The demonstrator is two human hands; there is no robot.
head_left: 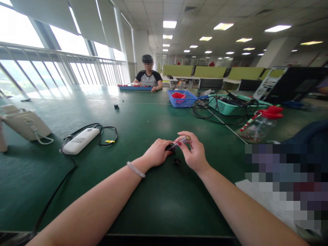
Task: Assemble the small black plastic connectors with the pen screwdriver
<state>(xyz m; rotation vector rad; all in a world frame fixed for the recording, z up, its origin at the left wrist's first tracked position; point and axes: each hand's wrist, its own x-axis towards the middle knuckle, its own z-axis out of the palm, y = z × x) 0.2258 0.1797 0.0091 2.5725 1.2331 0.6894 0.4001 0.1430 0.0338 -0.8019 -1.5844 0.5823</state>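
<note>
Our right fingers (180, 143) are pinched on a slim clear tool (181, 140), its brass-coloured end up and its other end slanting down to our left fingers. Our left hand (159, 152) curls around a black piece (169, 147), mostly hidden; we cannot tell whether the tool touches it. Both hands work just beyond a loose black part (176, 162), our landmark, which lies on the green surface (138, 126) near our right hand (194, 155). A pale bracelet (135, 169) circles our left wrist, to the landmark's left.

Farther left of the landmark we see a white device (80, 140) with a black cord around it, and past that a beige case (30, 125). Well beyond the landmark sit a blue basket (182, 103) and, to its right, a green basket (225, 110) with black cables. Right of the landmark stands a red-lidded jar (261, 128). Farthest beyond it, a person (148, 80) sits behind a long blue tray (135, 88).
</note>
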